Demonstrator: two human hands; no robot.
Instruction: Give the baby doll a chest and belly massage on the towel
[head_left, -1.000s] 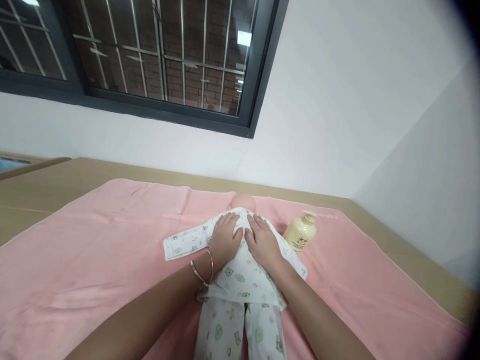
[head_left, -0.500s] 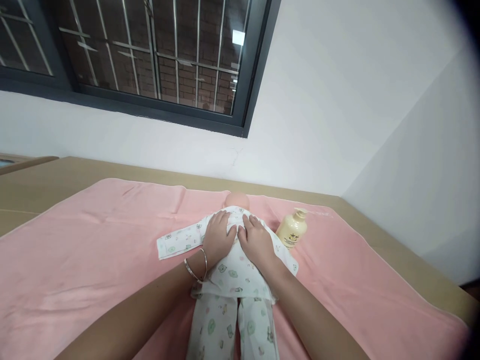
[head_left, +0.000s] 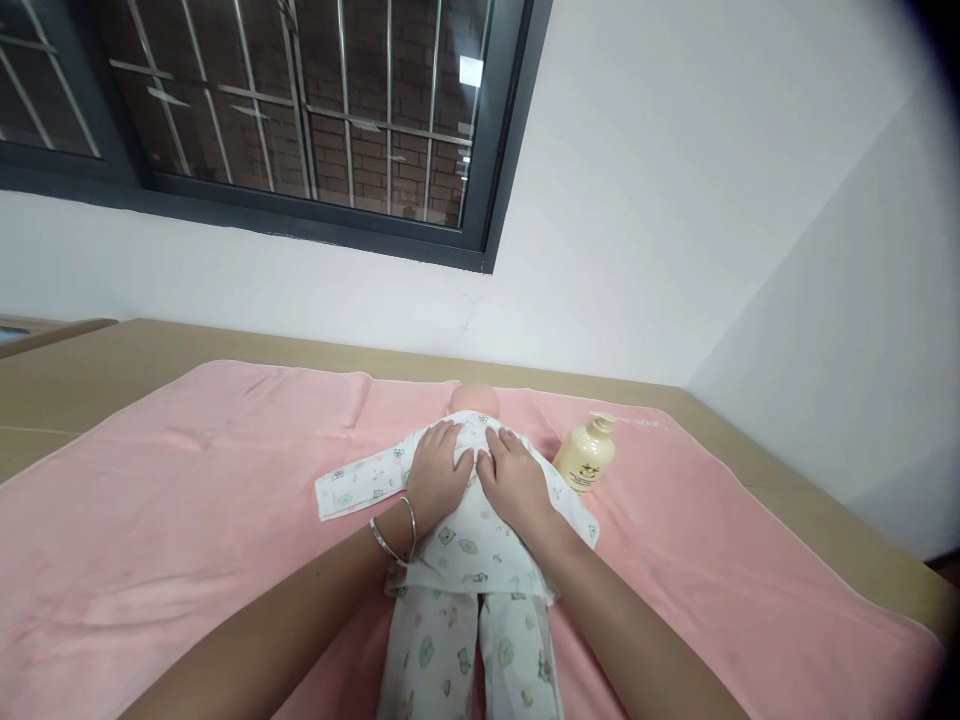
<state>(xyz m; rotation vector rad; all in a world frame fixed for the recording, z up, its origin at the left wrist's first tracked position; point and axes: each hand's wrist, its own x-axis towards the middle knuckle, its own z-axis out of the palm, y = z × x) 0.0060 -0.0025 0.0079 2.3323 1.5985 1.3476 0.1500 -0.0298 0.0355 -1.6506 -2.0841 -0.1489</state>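
A baby doll (head_left: 474,400) lies on a pink blanket (head_left: 247,450), dressed in a white printed top (head_left: 469,545) and matching trousers (head_left: 435,650). My left hand (head_left: 437,475), with a silver bangle at the wrist, rests flat on the left side of the doll's upper body. Flat on the right side lies my right hand (head_left: 514,478). Both hands have their fingers stretched out and hold nothing; the thumbs point inward, close together. One sleeve (head_left: 364,483) stretches out to the left. The face of the doll does not show.
A pale yellow pump bottle (head_left: 586,455) stands on the blanket, just right of the doll. Beneath the blanket is a wooden surface (head_left: 180,340) that meets a white wall (head_left: 615,250). Above it is a dark-framed window (head_left: 487,200) with metal bars.
The view has shifted very slightly. Both hands stay at the same place on the doll's top, with no clear movement.
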